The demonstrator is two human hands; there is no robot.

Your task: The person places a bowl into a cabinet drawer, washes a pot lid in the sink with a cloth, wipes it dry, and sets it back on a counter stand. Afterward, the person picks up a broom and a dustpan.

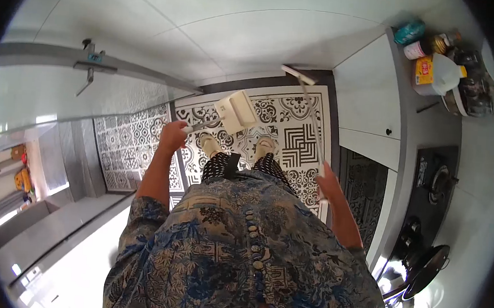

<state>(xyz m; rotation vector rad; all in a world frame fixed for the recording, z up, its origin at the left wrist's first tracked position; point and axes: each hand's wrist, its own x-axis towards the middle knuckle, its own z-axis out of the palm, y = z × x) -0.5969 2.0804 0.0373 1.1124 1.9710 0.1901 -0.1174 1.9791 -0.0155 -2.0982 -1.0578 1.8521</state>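
My left hand (174, 136) is closed round the handle of a cream dustpan (237, 112), which hangs in front of my feet over the patterned floor (302, 143). On the right, my right hand (328, 184) grips the long thin handle of a broom. The broom's pale head (298, 75) lies at the far edge of the floor by the wall, well apart from the dustpan. Whether its bristles touch the floor cannot be made out.
A glass door (91, 94) with a metal handle stands at the left. Along the right run white cabinets (371, 94) and a counter holding a plastic jug (440, 75), bottles, a gas stove (437, 179) and a black pan (428, 272).
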